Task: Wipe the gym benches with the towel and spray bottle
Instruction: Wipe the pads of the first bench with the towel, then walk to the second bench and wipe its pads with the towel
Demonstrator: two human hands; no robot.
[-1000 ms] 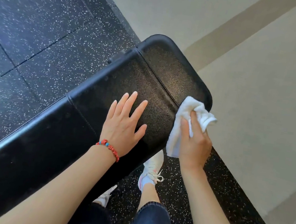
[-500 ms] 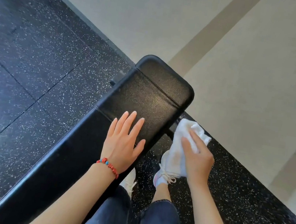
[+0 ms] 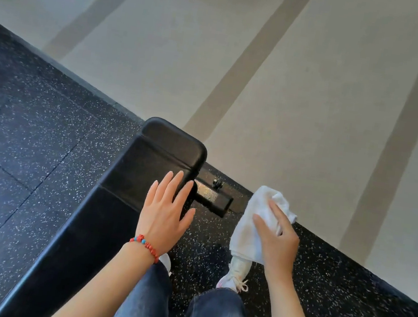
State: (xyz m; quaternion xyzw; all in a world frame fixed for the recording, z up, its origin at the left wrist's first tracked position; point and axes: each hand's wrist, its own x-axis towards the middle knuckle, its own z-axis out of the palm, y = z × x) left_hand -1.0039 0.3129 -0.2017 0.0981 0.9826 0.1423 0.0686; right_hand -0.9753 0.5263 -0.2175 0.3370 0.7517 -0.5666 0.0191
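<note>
A black padded gym bench (image 3: 147,165) runs from the lower left to the middle of the view, its rounded end pointing away from me. My left hand (image 3: 164,211), with a red bead bracelet at the wrist, hovers or rests with fingers spread at the bench's right edge. My right hand (image 3: 276,239) holds a crumpled white towel (image 3: 252,227) in the air, to the right of the bench and clear of it. No spray bottle is in view.
The bench's black metal foot (image 3: 214,198) sticks out to the right on the speckled black rubber floor (image 3: 27,153). Beyond it lies beige flooring with darker stripes (image 3: 305,105). My legs in jeans and white sneakers (image 3: 235,273) stand beside the bench.
My right hand has carried the towel off the bench's right edge and out to the right. The view has risen and pulled back; my left hand has slid to the bench's right edge.
</note>
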